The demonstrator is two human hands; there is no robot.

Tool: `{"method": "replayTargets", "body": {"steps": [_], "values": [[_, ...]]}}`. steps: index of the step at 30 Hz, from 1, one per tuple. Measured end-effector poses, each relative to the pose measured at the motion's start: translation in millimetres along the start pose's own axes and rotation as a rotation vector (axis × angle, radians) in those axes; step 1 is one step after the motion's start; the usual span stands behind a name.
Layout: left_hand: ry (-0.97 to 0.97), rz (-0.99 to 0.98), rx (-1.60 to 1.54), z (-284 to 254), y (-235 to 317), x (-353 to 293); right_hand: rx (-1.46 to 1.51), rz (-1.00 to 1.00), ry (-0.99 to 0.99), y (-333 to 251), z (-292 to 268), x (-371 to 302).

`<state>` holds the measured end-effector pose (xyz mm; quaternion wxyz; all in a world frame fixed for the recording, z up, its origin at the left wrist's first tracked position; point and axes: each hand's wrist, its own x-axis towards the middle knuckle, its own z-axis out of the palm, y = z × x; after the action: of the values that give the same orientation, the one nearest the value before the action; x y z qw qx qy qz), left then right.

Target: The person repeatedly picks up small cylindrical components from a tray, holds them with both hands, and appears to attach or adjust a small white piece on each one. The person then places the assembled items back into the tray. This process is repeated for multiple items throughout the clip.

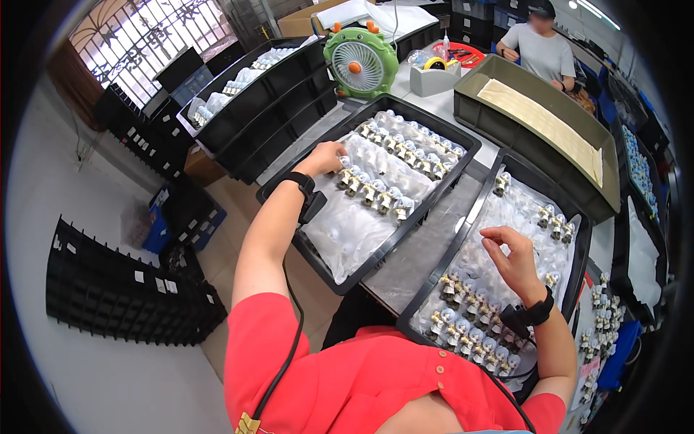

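Red shirt (361,376) fills six o'clock; left hand (327,158) at eleven, grip unclear, could brush figurines (374,192) over; right hand (517,257) at three gapes narrowly.

The figures (372,189) are small, with pale blue heads over white-and-dark bodies touched with gold, heads mostly toward the far edges. In the left tray (473,147), two rows lie along the far edge and one crosses the middle from left edge to right. In the right tray (557,192), two rows fill the near end, three figures cluster by the far right corner, and one sits at the far left corner.
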<state>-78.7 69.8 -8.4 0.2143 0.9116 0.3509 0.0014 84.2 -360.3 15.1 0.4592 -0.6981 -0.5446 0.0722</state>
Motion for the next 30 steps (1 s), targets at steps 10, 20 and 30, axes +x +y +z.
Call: {"method": "replayTargets", "body": {"steps": [10, 20, 30], "values": [[-0.07, -0.086, -0.074, 18, -28, 19, -0.047, 0.008, -0.066, 11, -2, -1], [0.06, 0.055, 0.054, -13, -2, -19, -0.295, 0.396, -0.118, 83, -40, 28], [-0.206, 0.673, -0.443, -36, 158, -144, -0.869, 0.627, 0.161, 155, -81, 30]]}}
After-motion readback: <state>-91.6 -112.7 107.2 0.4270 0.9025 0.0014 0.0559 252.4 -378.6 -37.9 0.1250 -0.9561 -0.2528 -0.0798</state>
